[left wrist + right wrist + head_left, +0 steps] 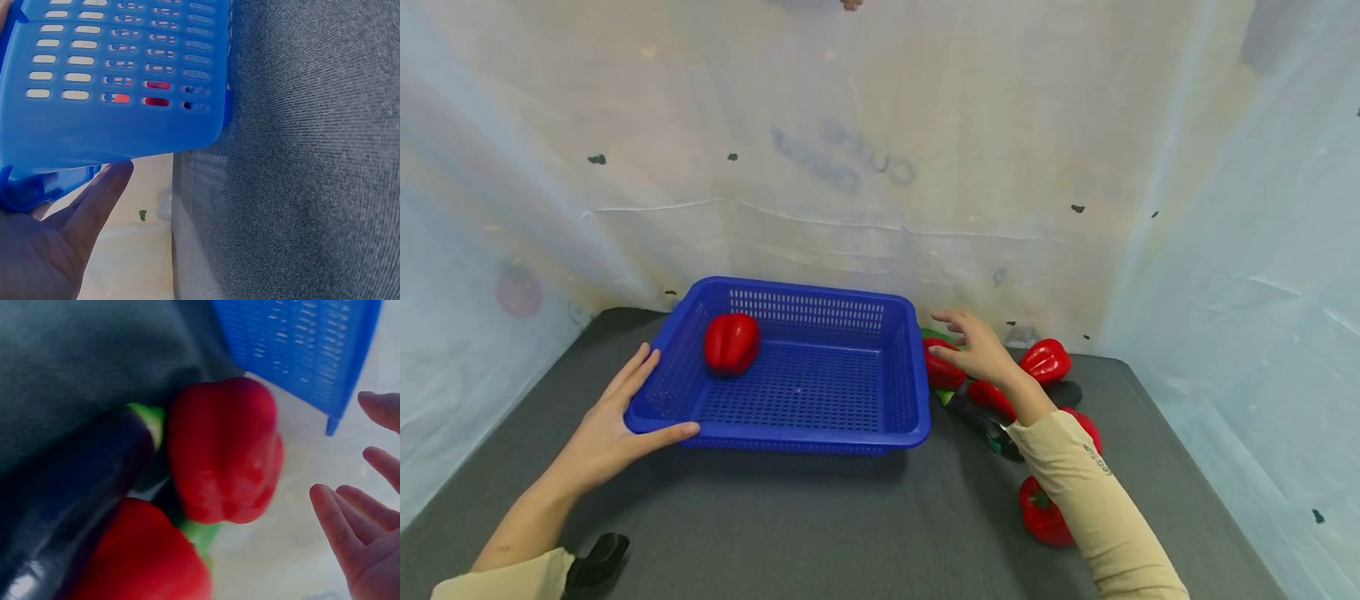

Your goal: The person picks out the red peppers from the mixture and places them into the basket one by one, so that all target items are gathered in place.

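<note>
My left hand (613, 429) rests at the front left corner of a blue plastic basket (790, 440), thumb along the front rim and straight fingers along the left side. Inside the basket, toward its left end, lies a red bell pepper (732, 343). My right hand (976, 348) hovers just past the basket's right side, fingers spread and holding nothing. Right by it sits another red bell pepper (224, 450), apart from the fingertips in the right wrist view. Beside that pepper lies a dark purple eggplant (69, 487), with a further red bell pepper (147, 562) next to it.
More red bell peppers lie to the right, one farther back (1047, 361) and one nearer the front (1043, 521). My right sleeve (1093, 508) partly covers this group. A black strap-like object (598, 562) is at my left cuff. Plastic sheeting (880, 225) stands behind the grey table (820, 533).
</note>
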